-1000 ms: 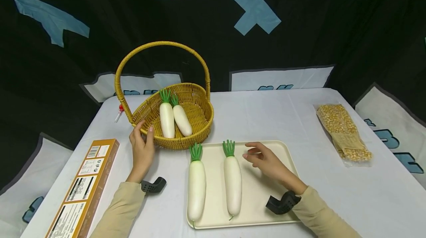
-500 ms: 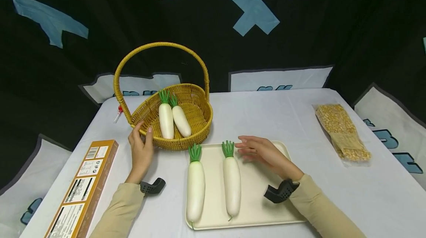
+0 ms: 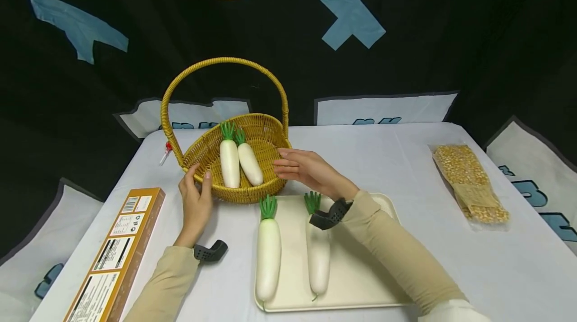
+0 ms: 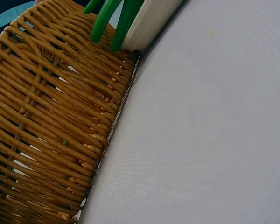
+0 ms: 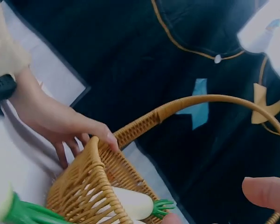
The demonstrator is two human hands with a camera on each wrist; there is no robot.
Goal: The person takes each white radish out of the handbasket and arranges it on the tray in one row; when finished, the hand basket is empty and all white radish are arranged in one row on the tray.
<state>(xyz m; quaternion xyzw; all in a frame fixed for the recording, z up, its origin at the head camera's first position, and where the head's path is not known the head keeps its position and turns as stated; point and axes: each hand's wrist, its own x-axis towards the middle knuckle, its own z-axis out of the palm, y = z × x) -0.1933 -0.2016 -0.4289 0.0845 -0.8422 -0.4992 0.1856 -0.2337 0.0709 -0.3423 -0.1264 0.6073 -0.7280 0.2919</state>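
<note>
A yellow wicker basket with a tall arched handle stands at the back left. Inside it lie two white radishes, one daikon and a smaller one, with green tops. My left hand grips the basket's front left rim; the right wrist view shows a digit of that hand over the rim and others outside. My right hand is at the basket's right front rim, fingers extended, holding nothing visible. Two larger daikons, left and right, lie on a cream tray.
A long orange-brown box lies at the left. A bag of corn kernels lies at the right. A small red-topped object is behind the basket's left side. The white-covered table meets a black curtain.
My right hand has moved from above the tray, up and left, to the basket's right front rim. The left hand stays at the basket, and the radishes have not moved.
</note>
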